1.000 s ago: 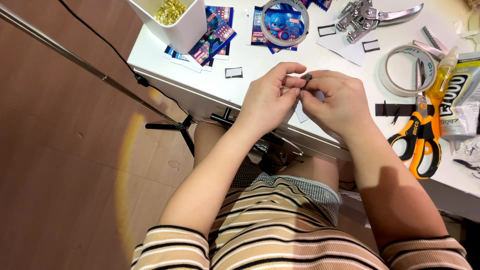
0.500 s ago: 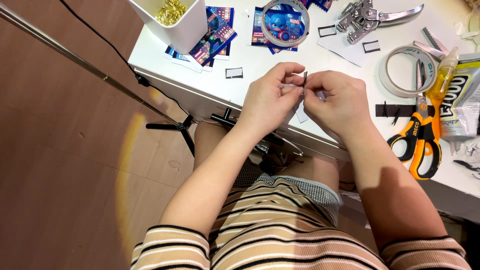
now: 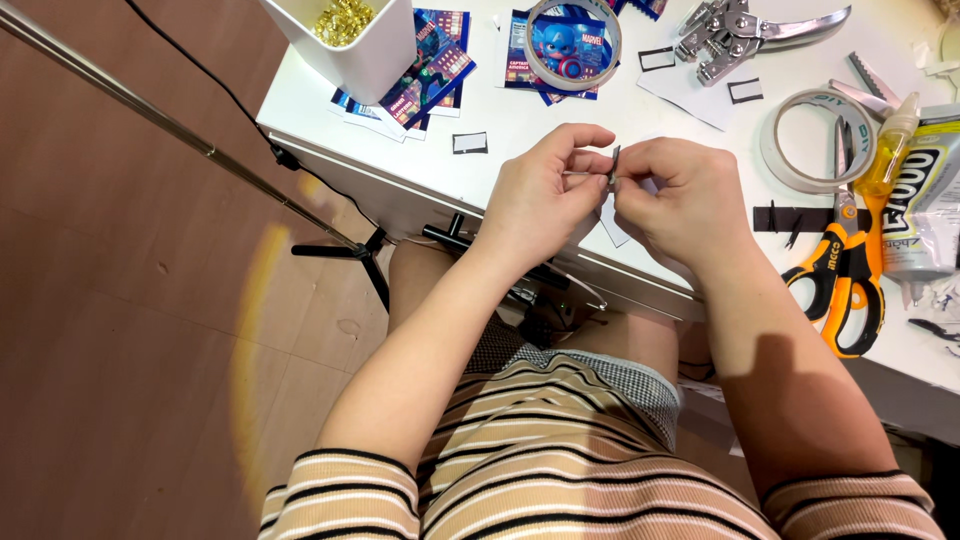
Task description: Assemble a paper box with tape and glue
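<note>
Both hands have barely shifted since earlier: the left hand (image 3: 535, 195) and right hand (image 3: 680, 195) pinch a small dark strip (image 3: 613, 165) between their fingertips, above the white table (image 3: 520, 125); orange scissors (image 3: 845, 275) lie right of them.

A small, thin dark piece (image 3: 613, 165) was held upright, pinched between fingertips above the white table edge.

Home craft desk: scissors (image 3: 845, 285), tape roll (image 3: 815, 140), glue tube (image 3: 920, 200).

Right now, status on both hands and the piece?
Left hand and right hand both pinching a small dark flat piece over the table edge. Scissors lie right, apart. Nothing in the way.
</note>
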